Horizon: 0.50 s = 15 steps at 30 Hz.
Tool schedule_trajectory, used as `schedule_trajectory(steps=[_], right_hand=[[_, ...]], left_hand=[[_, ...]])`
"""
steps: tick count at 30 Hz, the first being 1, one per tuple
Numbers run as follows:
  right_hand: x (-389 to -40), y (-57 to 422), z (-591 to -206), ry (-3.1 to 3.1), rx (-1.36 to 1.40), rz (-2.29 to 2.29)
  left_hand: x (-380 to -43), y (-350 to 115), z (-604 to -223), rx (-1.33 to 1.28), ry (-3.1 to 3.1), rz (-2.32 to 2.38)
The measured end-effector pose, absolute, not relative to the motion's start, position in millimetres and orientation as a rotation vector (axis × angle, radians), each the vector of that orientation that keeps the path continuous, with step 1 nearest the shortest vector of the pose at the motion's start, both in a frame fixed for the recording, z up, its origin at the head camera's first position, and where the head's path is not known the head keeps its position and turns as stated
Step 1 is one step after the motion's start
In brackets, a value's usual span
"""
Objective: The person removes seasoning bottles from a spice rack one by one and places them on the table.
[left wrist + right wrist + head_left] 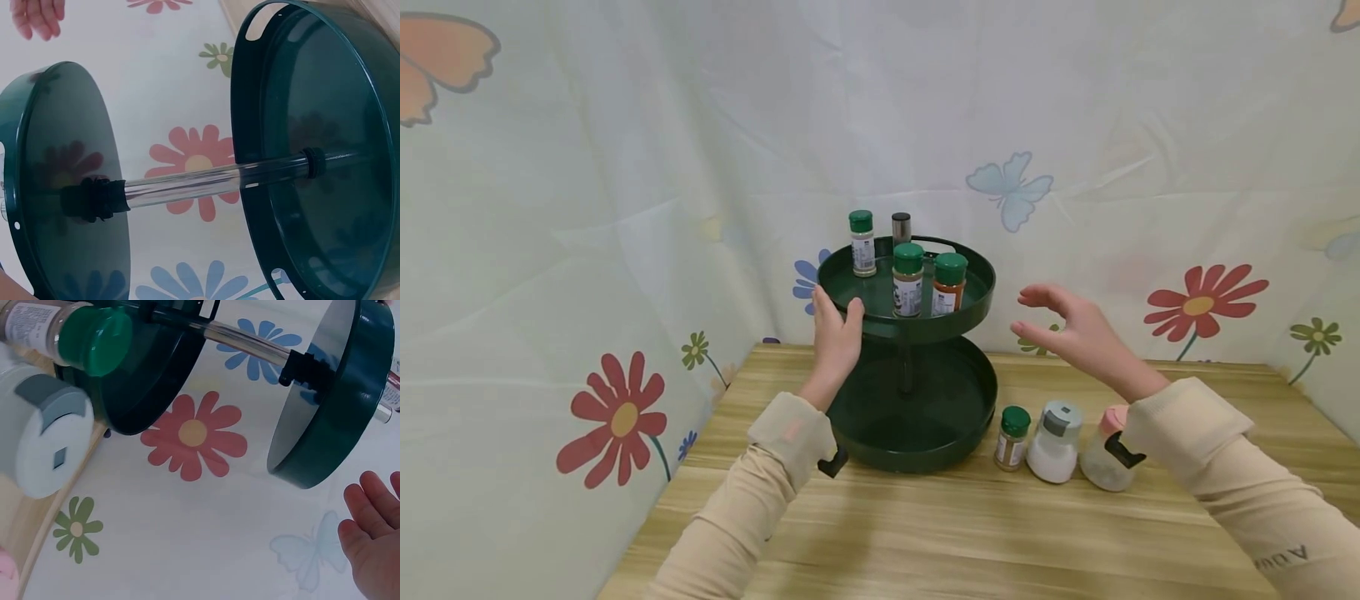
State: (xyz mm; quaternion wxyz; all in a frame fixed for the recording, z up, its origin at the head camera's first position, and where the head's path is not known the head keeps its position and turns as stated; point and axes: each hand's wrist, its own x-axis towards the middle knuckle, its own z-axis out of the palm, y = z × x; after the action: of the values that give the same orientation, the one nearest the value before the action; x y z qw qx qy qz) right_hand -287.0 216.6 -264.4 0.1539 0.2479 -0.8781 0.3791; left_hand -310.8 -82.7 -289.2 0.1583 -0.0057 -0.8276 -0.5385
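Observation:
A dark green two-tier round rack point(917, 331) stands on the table, its tiers joined by a metal post point(187, 186). My left hand point(837, 342) rests at the left rim of the upper tier, fingers fairly straight. To the right of that tier, my right hand point(1071, 329) hovers apart from it, fingers loosely bent with nothing between them. Green-capped spice jars stand on the upper tier: one at the back left point(862, 246), one at the front point(907, 282) and an orange-filled one point(949, 285). The lower tier point(917, 417) holds nothing visible.
Right of the rack, a small green-capped spice jar point(1012, 439), a grey-lidded jar of white grains point(1055, 443) and a pink-lidded jar point(1108, 450) stand in a row on the wooden table point(925, 533). A flower-printed curtain point(760, 167) hangs behind.

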Motion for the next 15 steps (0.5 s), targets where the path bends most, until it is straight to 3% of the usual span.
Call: schedule_trajectory(steps=[15], right_hand=[[-297.7, 182.3, -249.5, -2.582, 0.699, 1.049]], left_hand=[[-310.4, -82.7, -289.4, -0.013, -2.364, -1.511]])
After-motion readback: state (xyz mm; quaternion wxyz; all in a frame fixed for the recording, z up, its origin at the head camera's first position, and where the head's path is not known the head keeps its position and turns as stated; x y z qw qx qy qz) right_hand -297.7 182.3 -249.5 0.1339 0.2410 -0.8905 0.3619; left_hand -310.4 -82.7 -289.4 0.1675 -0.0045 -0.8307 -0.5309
